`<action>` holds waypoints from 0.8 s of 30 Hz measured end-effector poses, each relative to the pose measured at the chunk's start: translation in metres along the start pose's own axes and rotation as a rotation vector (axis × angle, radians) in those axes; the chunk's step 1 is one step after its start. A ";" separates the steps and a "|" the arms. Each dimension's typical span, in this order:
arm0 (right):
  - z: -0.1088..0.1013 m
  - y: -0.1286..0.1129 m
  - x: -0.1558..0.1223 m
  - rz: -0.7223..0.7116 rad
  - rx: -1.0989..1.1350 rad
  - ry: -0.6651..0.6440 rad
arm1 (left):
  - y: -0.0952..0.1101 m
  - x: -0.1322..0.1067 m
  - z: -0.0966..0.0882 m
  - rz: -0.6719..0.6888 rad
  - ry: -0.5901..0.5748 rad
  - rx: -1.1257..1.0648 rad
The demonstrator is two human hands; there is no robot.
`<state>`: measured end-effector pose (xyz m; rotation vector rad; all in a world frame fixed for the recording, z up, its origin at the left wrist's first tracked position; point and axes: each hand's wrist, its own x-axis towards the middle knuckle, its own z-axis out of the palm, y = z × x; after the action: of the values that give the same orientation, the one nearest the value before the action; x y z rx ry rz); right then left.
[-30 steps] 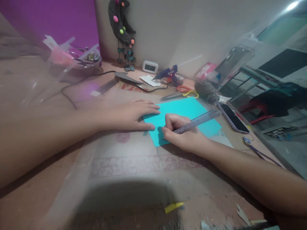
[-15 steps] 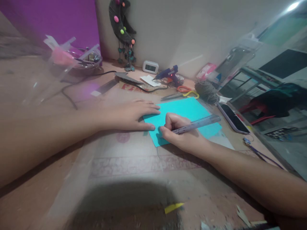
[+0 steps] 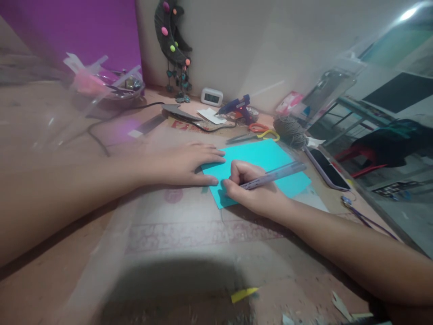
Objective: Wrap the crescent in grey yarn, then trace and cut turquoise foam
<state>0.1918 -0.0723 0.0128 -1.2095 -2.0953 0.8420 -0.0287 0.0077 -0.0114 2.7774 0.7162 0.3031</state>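
Note:
A bright turquoise sheet of paper (image 3: 260,153) lies flat on the table, in the middle of the head view. My left hand (image 3: 189,164) rests palm down with fingers spread, its fingertips and thumb over the paper's left edge. My right hand (image 3: 252,185) is closed around a pale purple pen (image 3: 274,175) in a writing grip, low on the sheet. The pen's upper end slants up to the right; its tip is hidden by my fingers, close to the paper's lower left part.
Behind the paper are scissors (image 3: 269,134), a blue glue gun (image 3: 237,106) with its cord, a white digital clock (image 3: 212,96) and grey yarn (image 3: 291,131). A phone (image 3: 327,168) lies to the right. A clear bag of supplies (image 3: 104,85) stands back left. A yellow scrap (image 3: 244,294) lies in front.
My right hand and the pen have shifted very slightly left over the paper. My left hand stays in place.

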 end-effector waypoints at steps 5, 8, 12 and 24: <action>-0.001 -0.001 0.000 0.001 -0.017 -0.027 | 0.000 0.000 0.000 -0.007 0.003 -0.003; -0.001 -0.002 0.001 0.006 -0.027 -0.035 | 0.000 0.000 0.000 -0.011 0.003 0.004; -0.001 -0.003 0.001 0.002 -0.042 -0.035 | 0.000 0.000 0.000 -0.012 0.002 0.008; 0.001 0.002 0.003 -0.040 -0.057 0.024 | -0.001 -0.001 0.001 0.004 0.006 0.009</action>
<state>0.1905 -0.0692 0.0110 -1.1965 -2.1303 0.7514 -0.0297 0.0081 -0.0132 2.7878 0.7146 0.3099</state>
